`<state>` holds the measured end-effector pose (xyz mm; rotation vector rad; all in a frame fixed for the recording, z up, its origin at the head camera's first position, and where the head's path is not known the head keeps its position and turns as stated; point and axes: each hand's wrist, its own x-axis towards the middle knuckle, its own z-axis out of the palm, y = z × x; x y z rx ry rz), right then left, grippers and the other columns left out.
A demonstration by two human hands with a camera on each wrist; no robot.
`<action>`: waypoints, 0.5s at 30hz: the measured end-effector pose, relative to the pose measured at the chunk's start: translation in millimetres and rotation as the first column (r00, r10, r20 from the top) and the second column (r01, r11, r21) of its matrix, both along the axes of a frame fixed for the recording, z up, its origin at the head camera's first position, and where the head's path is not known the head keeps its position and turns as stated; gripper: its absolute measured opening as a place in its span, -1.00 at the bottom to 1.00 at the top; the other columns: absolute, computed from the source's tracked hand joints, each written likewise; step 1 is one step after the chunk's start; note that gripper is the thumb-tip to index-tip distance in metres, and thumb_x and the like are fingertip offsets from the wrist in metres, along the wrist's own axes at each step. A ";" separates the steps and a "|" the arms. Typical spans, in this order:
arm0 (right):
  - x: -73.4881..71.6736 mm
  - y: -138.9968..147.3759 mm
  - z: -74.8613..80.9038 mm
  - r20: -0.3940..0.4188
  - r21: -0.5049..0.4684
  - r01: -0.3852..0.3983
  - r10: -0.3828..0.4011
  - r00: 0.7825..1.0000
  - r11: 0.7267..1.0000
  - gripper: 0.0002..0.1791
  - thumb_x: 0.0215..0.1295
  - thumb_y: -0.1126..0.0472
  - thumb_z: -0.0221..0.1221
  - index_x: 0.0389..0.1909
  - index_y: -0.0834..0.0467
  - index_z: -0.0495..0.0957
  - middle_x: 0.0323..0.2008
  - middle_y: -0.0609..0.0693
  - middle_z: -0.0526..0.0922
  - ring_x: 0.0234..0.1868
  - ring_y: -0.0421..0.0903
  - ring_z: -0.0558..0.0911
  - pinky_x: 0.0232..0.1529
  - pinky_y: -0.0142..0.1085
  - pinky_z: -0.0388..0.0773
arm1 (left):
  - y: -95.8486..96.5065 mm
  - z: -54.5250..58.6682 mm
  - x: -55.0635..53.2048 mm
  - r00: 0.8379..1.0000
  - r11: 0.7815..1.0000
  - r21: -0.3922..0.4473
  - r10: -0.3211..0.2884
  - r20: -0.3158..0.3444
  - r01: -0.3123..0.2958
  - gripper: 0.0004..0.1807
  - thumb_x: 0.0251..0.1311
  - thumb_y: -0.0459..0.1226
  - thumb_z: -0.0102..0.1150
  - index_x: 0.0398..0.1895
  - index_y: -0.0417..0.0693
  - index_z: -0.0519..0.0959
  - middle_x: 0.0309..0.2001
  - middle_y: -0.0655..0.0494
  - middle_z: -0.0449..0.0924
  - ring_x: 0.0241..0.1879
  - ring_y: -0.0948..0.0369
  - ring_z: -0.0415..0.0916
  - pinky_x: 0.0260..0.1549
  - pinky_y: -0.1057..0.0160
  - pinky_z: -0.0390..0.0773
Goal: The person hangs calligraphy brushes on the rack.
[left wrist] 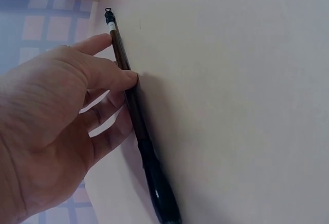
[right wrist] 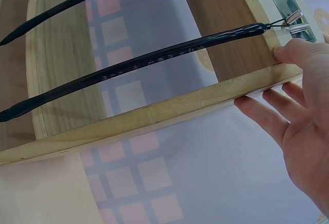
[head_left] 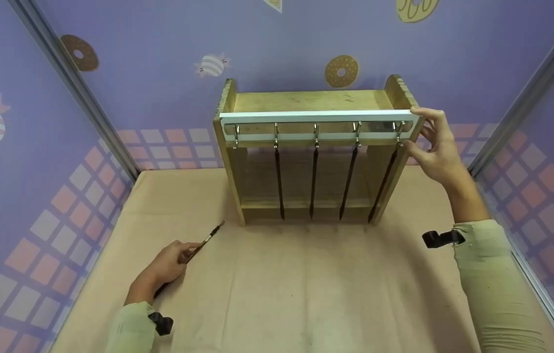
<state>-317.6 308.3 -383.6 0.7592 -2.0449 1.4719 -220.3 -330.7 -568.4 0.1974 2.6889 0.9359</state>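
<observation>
My left hand (head_left: 169,262) pinches a dark-handled calligraphy brush (head_left: 213,232) low over the cloth, left of a wooden rack (head_left: 314,100). In the left wrist view the brush (left wrist: 134,106) runs lengthwise under the thumb, its small hanging loop pointing away and its thick black end toward the wrist. My right hand (head_left: 436,147) grips the rack's right upright at the top, thumb on the front and fingers behind. From the metal hooks (head_left: 316,128) on the white rail (head_left: 316,116), several dark brushes (head_left: 314,181) hang tip down; the leftmost hook (head_left: 236,135) holds none.
The rack stands at the back of a table with a pale pink cloth (head_left: 267,294). Purple patterned walls (head_left: 277,44) enclose the back and sides, with metal strips at the corners. A lower crossbar (head_left: 301,203) joins the rack's uprights.
</observation>
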 end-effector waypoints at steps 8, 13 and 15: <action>-3.6 0.9 -1.8 -0.023 -0.010 -0.018 0.018 1.000 1.000 -0.33 0.39 0.69 0.20 0.49 0.49 0.25 0.45 -0.14 0.48 0.48 -0.25 0.54 0.56 -0.43 0.49 | -1.8 5.9 -5.0 0.998 1.000 -0.013 -0.005 -0.063 0.005 -0.14 0.13 -0.74 0.08 0.56 -0.14 0.59 0.10 -0.32 0.65 -0.07 -0.02 0.63 -0.13 0.05 0.64; -2.2 1.5 -1.2 -0.016 0.004 -0.012 0.012 1.000 1.000 -0.32 0.39 0.70 0.19 0.49 0.51 0.24 0.43 -0.23 0.47 0.48 -0.26 0.53 0.58 -0.43 0.48 | -1.6 10.7 -6.3 0.998 1.000 -0.015 0.004 -0.063 -0.005 -0.12 0.13 -0.74 0.11 0.57 -0.09 0.60 0.11 -0.30 0.65 -0.01 -0.07 0.68 -0.17 0.09 0.65; -0.5 1.5 -0.4 -0.003 0.018 -0.006 0.006 1.000 1.000 -0.32 0.42 0.68 0.19 0.51 0.49 0.24 0.44 -0.25 0.45 0.49 -0.27 0.52 0.60 -0.43 0.47 | -2.1 11.3 -6.3 0.998 1.000 -0.023 0.001 -0.062 -0.002 -0.13 0.14 -0.73 0.13 0.57 -0.08 0.59 0.11 -0.29 0.66 0.00 -0.07 0.69 -0.17 0.09 0.66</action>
